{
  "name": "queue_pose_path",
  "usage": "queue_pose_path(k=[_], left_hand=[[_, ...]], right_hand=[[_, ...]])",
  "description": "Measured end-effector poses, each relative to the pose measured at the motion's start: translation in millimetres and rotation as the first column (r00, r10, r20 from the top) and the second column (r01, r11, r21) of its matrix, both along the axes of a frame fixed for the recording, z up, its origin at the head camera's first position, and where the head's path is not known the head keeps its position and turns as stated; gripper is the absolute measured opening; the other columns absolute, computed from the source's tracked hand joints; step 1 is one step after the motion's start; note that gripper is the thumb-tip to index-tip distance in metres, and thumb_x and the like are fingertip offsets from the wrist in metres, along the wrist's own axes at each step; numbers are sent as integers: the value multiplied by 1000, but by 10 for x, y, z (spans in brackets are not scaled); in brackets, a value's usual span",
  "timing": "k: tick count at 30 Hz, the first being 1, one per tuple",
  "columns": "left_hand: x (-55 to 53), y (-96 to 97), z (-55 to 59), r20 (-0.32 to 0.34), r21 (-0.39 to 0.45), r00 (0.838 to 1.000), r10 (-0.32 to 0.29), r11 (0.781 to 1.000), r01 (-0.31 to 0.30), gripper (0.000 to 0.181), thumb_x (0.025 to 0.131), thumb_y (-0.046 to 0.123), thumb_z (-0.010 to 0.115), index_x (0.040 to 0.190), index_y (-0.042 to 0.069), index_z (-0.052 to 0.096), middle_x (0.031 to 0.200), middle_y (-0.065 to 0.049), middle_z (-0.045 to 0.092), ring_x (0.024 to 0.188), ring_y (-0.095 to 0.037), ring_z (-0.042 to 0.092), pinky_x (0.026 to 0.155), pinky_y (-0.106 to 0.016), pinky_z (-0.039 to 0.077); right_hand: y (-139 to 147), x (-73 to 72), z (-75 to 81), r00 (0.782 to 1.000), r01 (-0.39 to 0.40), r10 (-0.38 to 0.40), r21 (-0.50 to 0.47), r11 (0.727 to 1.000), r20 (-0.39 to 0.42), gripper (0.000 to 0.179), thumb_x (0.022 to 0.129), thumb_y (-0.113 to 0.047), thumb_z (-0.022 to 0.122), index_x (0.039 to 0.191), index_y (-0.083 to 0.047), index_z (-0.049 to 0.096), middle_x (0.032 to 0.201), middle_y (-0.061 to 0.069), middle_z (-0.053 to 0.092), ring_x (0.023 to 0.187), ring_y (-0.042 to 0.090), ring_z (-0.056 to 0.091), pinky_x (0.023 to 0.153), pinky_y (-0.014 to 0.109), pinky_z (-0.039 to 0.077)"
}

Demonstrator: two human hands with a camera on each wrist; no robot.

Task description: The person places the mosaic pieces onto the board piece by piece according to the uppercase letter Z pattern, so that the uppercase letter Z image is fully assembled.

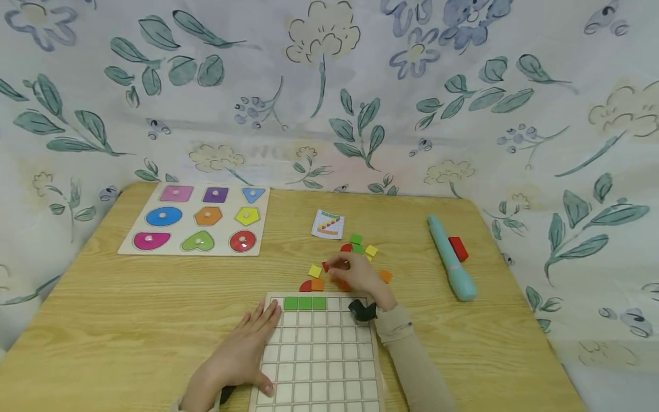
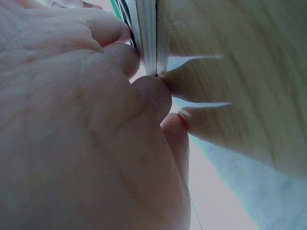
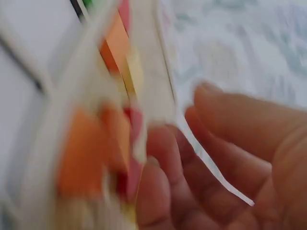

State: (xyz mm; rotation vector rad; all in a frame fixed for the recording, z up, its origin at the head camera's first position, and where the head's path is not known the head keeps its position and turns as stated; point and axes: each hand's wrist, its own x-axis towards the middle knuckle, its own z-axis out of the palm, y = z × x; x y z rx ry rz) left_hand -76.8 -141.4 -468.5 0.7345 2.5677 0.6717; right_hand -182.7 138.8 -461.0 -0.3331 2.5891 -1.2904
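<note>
My left hand (image 1: 239, 349) rests with its fingers spread along the left edge of a white grid board (image 1: 316, 352); its thumb lies on the board. In the left wrist view its fingertips press against the board's side. Three green squares (image 1: 305, 303) sit in the board's top row. Beyond the board, my right hand (image 1: 357, 274) reaches down among the loose pieces, fingers bent. A small red piece (image 1: 325, 267) shows right at its thumb and index fingertips; I cannot tell whether they pinch it. The right wrist view is blurred around several orange pieces (image 3: 81, 153).
Red, orange, yellow (image 1: 315, 271) and green (image 1: 356, 239) pieces lie behind the board. A pattern card (image 1: 328, 224) lies farther back. At the left is a knobbed shape puzzle (image 1: 265, 229); at the right, a teal stick-like object (image 1: 452, 260) beside a red block (image 1: 458, 249).
</note>
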Motion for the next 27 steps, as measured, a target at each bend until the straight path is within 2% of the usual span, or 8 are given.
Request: queue_pose_path(k=[2,4,7,10,14,17,22,27], left_hand=[[15,-15,0,4,-2,1000,13,1000,-13,144,40,53,89,153,-1,17,162,-20,13,149,-43,9,119,-62,13],[33,-29,1,5,-2,1000,21,1000,-21,145,39,53,89,153,-1,18,161,-20,14,149,-44,10,118,-62,14],[58,-39,3,3,-7,1000,28,1000,-28,146,38,55,89,153,-1,17,161,-20,14,148,-44,10,118,-62,14],[69,-46,1,2,-9,1000,29,1000,-29,146,39,55,89,154,0,16,162,-19,12,149,-43,9,119,-61,14],[59,-48,-4,-11,-1,1000,18,1000,-18,145,40,54,89,154,0,16,162,-18,12,149,-43,9,119,-62,14],[48,-45,-7,-21,7,1000,10,1000,-9,145,40,55,89,154,0,17,162,-19,13,148,-44,10,118,-62,15],[32,-28,-12,-21,13,1000,4,1000,-4,145,40,56,88,153,-1,17,162,-20,13,148,-44,10,118,-63,15],[14,-17,4,-27,24,1000,-7,1000,7,145,41,56,87,153,-2,17,161,-21,14,148,-45,9,117,-63,15]], right_hand=[[81,-72,-38,992,120,-120,3,993,-42,20,93,-13,64,109,-4,69,107,14,70,80,20,63,66,23,50],[164,-123,-86,972,221,-218,24,975,-87,22,92,-12,64,112,-3,68,112,16,69,78,21,61,64,24,48],[255,-160,-146,952,288,-278,66,955,-130,25,91,-9,65,114,-2,67,118,18,65,80,22,59,67,29,49],[301,-173,-171,955,277,-267,74,958,-126,27,90,-8,66,115,-2,67,121,18,63,94,27,61,80,38,54],[321,-174,-172,968,240,-225,144,960,-114,31,88,-8,69,118,-3,68,120,19,61,110,34,59,95,47,50],[327,-169,-170,970,233,-215,185,955,-113,29,86,-8,71,114,-2,69,118,19,61,111,35,58,98,47,48],[357,-169,-189,968,236,-216,169,957,-128,18,84,-2,71,102,0,68,110,17,64,106,33,61,96,45,50],[403,-164,-181,973,223,-205,182,958,-109,30,84,-3,71,114,-2,67,115,15,65,109,31,62,100,45,48]])
